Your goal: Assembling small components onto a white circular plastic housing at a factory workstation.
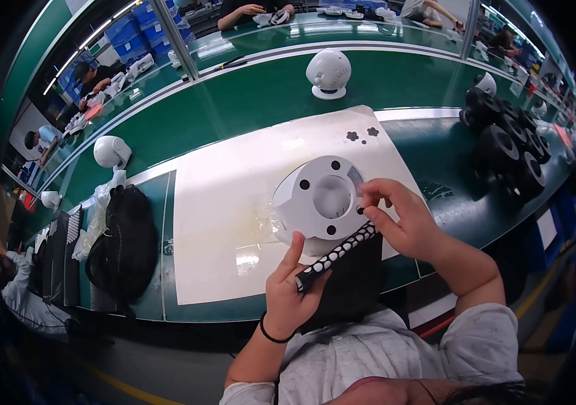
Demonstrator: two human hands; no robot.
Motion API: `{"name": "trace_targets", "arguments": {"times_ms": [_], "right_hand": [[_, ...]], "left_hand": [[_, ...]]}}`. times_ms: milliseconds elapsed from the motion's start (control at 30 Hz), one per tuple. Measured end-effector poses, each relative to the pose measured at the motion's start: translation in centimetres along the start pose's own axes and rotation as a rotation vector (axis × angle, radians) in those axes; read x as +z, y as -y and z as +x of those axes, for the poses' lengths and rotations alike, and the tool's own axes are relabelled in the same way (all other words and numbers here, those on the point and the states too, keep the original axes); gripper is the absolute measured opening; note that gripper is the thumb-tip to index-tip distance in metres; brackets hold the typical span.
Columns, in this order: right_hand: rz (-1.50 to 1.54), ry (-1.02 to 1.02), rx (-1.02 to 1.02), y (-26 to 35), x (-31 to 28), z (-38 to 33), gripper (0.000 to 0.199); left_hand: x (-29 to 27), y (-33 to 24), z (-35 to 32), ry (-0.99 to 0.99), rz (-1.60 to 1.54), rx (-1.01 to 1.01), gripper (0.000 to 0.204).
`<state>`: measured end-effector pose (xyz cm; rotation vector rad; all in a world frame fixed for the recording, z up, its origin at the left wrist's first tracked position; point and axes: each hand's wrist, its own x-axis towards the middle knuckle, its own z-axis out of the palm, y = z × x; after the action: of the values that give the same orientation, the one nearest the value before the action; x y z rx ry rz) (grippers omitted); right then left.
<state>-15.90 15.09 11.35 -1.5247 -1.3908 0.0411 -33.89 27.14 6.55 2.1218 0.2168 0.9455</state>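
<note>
White housing (319, 206) sat on the pale mat (227, 229), towards the near edge of our desk (436, 162), black dots (305, 184) facing up. Our left hand (289, 297), thumb raised beside it, was closed round a white-spotted black strip (335, 255). Our right hand (367, 204) curled, thumb and fingertips nearly meeting, at the housing's right rim; whether they pinched anything, we could not tell. Grey marking (354, 177) on that rim was too small for us to read.
</note>
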Motion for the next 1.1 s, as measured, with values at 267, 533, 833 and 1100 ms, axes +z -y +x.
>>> {"name": "trace_targets", "arguments": {"times_ms": [267,533,833,1100], "right_hand": [[-0.649,0.152,-0.28,2.2,-1.0,-0.6,0.04],[0.849,0.274,0.623,-3.0,0.8,1.8,0.042],[0.844,0.042,0.461,-7.1,1.8,12.3,0.027],[-0.903,-0.124,-0.322,-22.3,10.5,19.5,0.01]], "left_hand": [[0.1,1.1,-0.3,0.007,-0.014,0.043,0.018],[-0.4,1.4,-0.2,0.048,0.023,0.083,0.014],[-1.4,2.9,-0.8,0.284,0.017,0.191,0.038],[-2.2,3.8,-0.7,0.459,-0.012,0.142,0.037]]}}
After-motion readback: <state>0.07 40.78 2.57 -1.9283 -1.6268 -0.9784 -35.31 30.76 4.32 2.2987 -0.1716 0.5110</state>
